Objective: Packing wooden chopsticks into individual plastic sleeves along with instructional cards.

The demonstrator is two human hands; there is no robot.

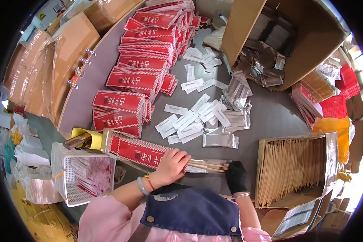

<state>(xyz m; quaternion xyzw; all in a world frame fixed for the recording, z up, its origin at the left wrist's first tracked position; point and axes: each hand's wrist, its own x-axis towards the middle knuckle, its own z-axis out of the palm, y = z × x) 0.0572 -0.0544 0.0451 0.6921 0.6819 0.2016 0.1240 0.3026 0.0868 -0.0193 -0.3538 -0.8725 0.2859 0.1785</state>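
My left hand, bare, with a bangle and a red cord at the wrist, closes on the right end of a long red paper sleeve with a checked border. My right hand, in a black glove with bare fingertips, pinches the right ends of a few wooden chopsticks. These chopsticks lie level between my hands, with clear film around them, and their left ends are hidden at the sleeve's mouth and my left hand. Beyond my hands lie small white paper packets and flat clear-wrapped packets.
Stacks of red sleeves line the table's left side. An open box of chopsticks stands at right. A large carton of wrapped packets lies open at far right. A white basket and yellow cup sit at left.
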